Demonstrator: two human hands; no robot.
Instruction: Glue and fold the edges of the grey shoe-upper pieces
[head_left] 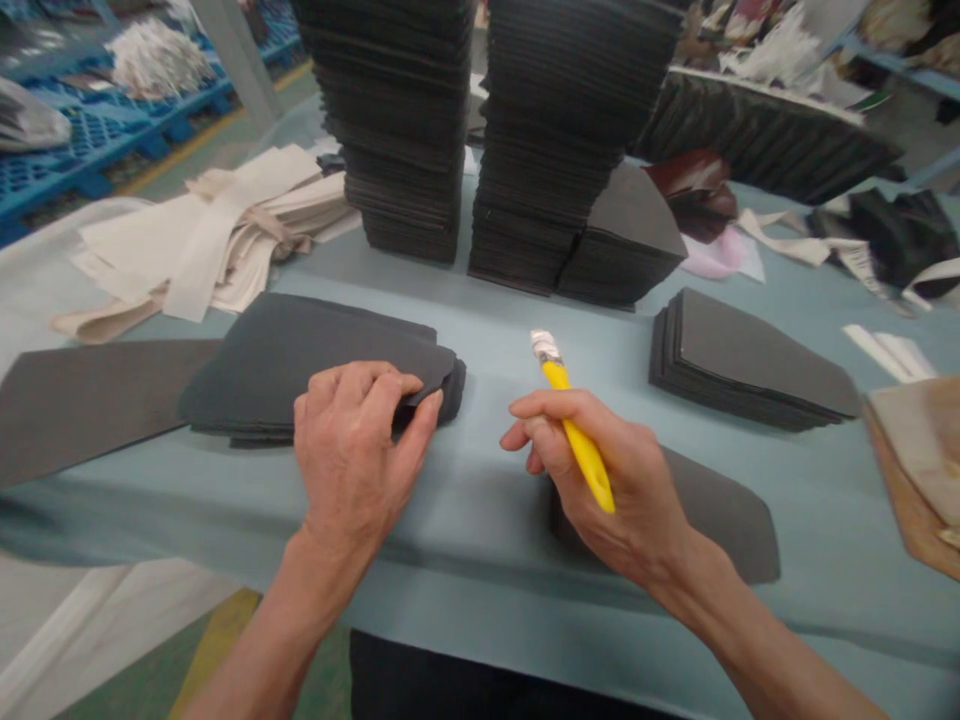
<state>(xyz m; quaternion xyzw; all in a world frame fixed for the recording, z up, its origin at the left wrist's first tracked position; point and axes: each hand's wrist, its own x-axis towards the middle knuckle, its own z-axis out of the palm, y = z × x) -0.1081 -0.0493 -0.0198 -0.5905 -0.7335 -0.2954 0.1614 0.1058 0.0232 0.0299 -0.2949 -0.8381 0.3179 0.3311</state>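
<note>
My left hand pinches the right edge of the top sheet on a low pile of dark grey sheets, and that edge is slightly lifted. In my right hand is a brush with a yellow handle. White stuff coats its bristles, which point away from me above the table. Partly hidden beneath my right hand and wrist lies a dark grey piece with rounded corners. Further right sits a small stack of similar dark pieces.
Tall stacks of dark sheets stand at the back of the cloth-covered table. Cream fabric strips lie at the back left, beyond a flat grey piece. A brown board with cream material is at the right edge.
</note>
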